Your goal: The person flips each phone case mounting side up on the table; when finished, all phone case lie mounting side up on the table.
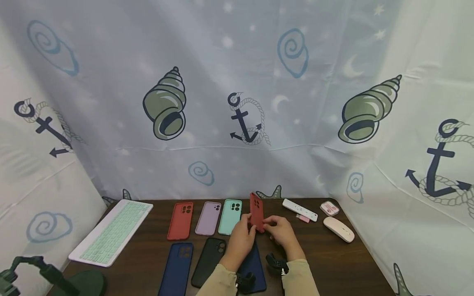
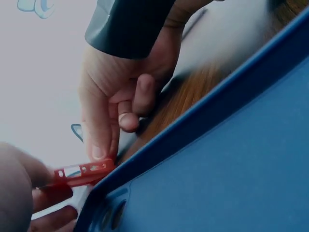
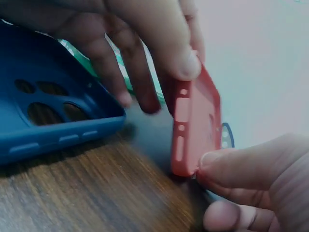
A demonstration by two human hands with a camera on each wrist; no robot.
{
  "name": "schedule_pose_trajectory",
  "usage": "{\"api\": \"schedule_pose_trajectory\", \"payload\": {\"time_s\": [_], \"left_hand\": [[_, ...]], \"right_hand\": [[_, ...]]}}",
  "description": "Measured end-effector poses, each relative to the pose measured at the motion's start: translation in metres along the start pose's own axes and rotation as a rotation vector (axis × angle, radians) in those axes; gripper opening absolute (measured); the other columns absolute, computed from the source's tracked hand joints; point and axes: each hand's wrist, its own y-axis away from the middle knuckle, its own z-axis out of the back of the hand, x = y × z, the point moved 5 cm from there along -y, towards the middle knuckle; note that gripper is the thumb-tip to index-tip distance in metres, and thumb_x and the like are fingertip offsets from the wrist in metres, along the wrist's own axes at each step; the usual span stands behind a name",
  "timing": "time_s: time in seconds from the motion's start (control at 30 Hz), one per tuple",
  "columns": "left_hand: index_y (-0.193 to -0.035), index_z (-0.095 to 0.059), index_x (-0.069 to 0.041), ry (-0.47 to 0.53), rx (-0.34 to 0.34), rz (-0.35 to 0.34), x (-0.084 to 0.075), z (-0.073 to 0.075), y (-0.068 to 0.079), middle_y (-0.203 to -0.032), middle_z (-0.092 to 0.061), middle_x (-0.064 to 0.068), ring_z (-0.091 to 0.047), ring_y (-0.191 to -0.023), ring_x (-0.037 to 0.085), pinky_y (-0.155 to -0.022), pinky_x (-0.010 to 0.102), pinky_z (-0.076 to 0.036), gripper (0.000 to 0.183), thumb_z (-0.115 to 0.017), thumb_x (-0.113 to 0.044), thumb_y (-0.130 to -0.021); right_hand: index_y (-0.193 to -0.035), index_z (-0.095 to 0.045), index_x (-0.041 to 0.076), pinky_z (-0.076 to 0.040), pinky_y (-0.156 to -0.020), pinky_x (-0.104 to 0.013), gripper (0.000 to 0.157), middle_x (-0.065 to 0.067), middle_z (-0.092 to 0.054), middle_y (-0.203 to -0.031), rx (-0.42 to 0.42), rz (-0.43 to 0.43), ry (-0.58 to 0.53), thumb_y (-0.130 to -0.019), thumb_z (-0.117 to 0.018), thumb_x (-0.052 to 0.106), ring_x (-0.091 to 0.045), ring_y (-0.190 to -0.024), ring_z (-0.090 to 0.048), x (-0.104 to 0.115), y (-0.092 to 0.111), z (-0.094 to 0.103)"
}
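Between both hands a red phone case [image 1: 256,210] stands nearly upright, its camera cutouts toward the top in the head view. My left hand [image 1: 241,240] grips its left side, thumb on one face. At the lower right corner, my right hand [image 1: 281,234] pinches the case between thumb and fingers. The right wrist view shows the red case [image 3: 198,125] edge-on, with port cutouts along its bottom edge. Under the forearms lies a dark blue phone case [image 1: 253,269], partly hidden by the left arm; its blue wall [image 2: 203,111] fills much of the left wrist view.
Left of the hands lie another red case [image 1: 180,222], a lilac case [image 1: 208,218], a mint case [image 1: 230,217], a black case [image 1: 208,263] and a second blue case [image 1: 175,269]. A keyboard [image 1: 111,232] is far left; a remote [image 1: 300,209] and mouse [image 1: 338,229] are right.
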Motion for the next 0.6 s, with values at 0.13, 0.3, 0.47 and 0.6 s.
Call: {"api": "schedule_pose_trajectory", "payload": {"time_s": [0.13, 0.3, 0.47, 0.6], "left_hand": [[-0.133, -0.061, -0.007, -0.189, -0.089, -0.037, -0.001, 0.007, 0.003, -0.114, -0.068, 0.01, -0.06, -0.099, 0.025, -0.084, 0.04, -0.052, 0.039, -0.069, -0.017, -0.097], [-0.114, -0.071, -0.003, -0.375, -0.121, -0.006, 0.0, 0.006, 0.006, -0.099, -0.061, 0.012, -0.045, -0.085, 0.024, -0.076, 0.038, -0.041, 0.03, -0.074, -0.023, -0.092], [-0.093, -0.075, -0.005, -0.469, -0.138, -0.031, 0.001, 0.002, 0.01, -0.088, -0.057, 0.011, -0.041, -0.079, 0.026, -0.072, 0.039, -0.035, 0.024, -0.077, -0.028, -0.088], [-0.104, -0.075, -0.006, -0.401, -0.17, -0.063, -0.001, 0.002, 0.015, -0.094, -0.059, 0.009, -0.042, -0.082, 0.023, -0.072, 0.036, -0.039, 0.023, -0.074, -0.025, -0.09]], "right_hand": [[-0.104, -0.074, 0.012, -0.043, -0.042, -0.031, 0.012, -0.007, -0.066, -0.072, -0.019, -0.013, 0.008, -0.094, -0.072, 0.018, -0.018, -0.048, -0.055, 0.0, 0.001, -0.001], [-0.097, -0.07, 0.011, -0.046, -0.039, -0.034, 0.014, -0.008, -0.059, -0.059, -0.016, -0.025, -0.006, -0.096, -0.069, 0.025, -0.018, -0.042, -0.053, 0.0, 0.002, -0.002], [-0.096, -0.068, 0.01, -0.048, -0.04, -0.034, 0.014, -0.014, -0.062, -0.068, -0.018, -0.009, -0.019, -0.097, -0.069, 0.023, -0.018, -0.042, -0.054, -0.002, 0.006, 0.0], [-0.097, -0.069, 0.008, -0.047, -0.04, -0.034, 0.014, -0.015, -0.063, -0.075, -0.048, -0.007, -0.069, -0.097, -0.069, 0.023, -0.018, -0.046, -0.055, -0.007, 0.013, 0.0]]}}
